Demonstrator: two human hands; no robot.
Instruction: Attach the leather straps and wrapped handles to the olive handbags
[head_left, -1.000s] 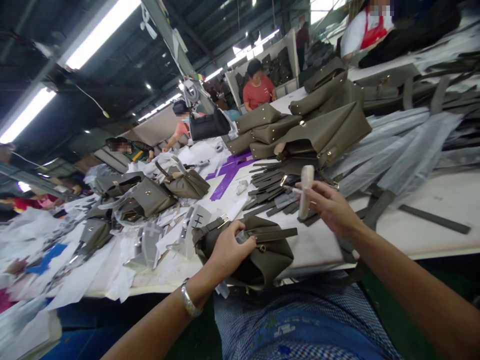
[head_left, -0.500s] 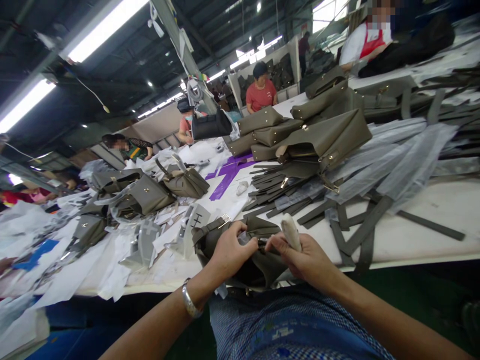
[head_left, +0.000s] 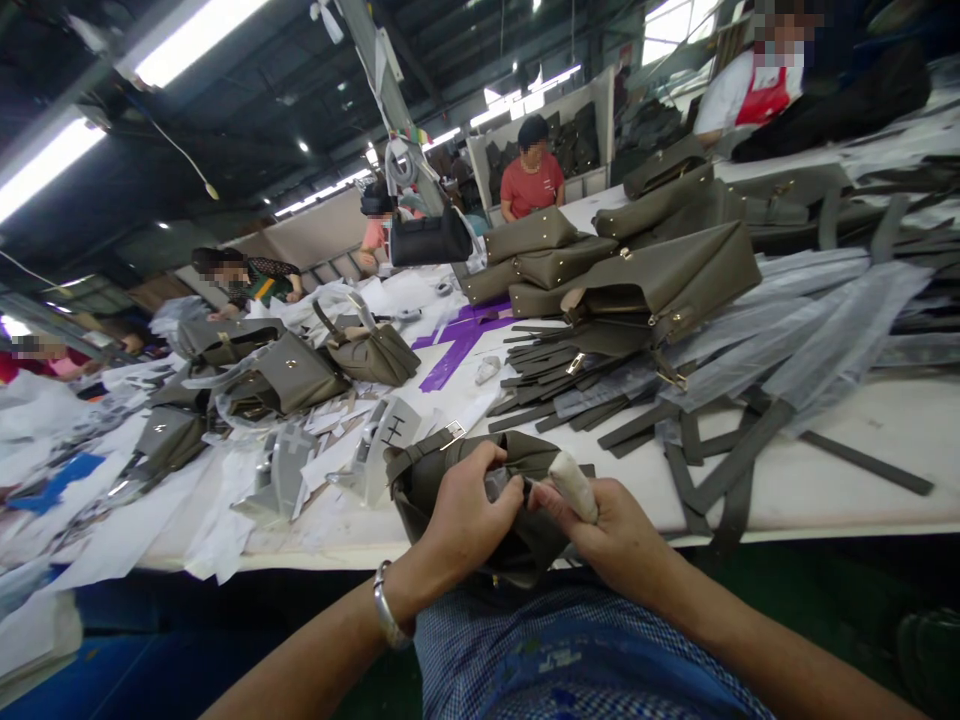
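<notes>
1. My left hand (head_left: 472, 500): fingers bent over the top of an olive bag (head_left: 424, 495), thumb and forefinger drawn together at its upper edge, gap nearly gone. Exact bit pinched: can't tell, fingers cover it.
2. My right hand (head_left: 611, 520): curled snugly round a pale handle (head_left: 574, 487), which tilts up and left out of the fist. Fingertips almost meet the left thumb over the bag; handle's lower end hidden.
3. Bag location: right in front of me at the near edge of the white table (head_left: 862, 505), tilted, mouth toward me. Gold buckle (head_left: 454, 432) on its strap, left of my knuckles.
4. Just left of the bag: grey holders (head_left: 281, 470), loose white paper around.
5. Beyond the bag: purple tape (head_left: 454, 365) on the tabletop; dark straps (head_left: 727, 470) strewn to the right, some under clear plastic.
6. Behind the straps: heap of olive bags (head_left: 697, 275). More bags (head_left: 300, 375) further left.
7. Across the table: co-worker in a red top (head_left: 532, 185).
8. Silver bracelet (head_left: 386, 605) on my left wrist.
</notes>
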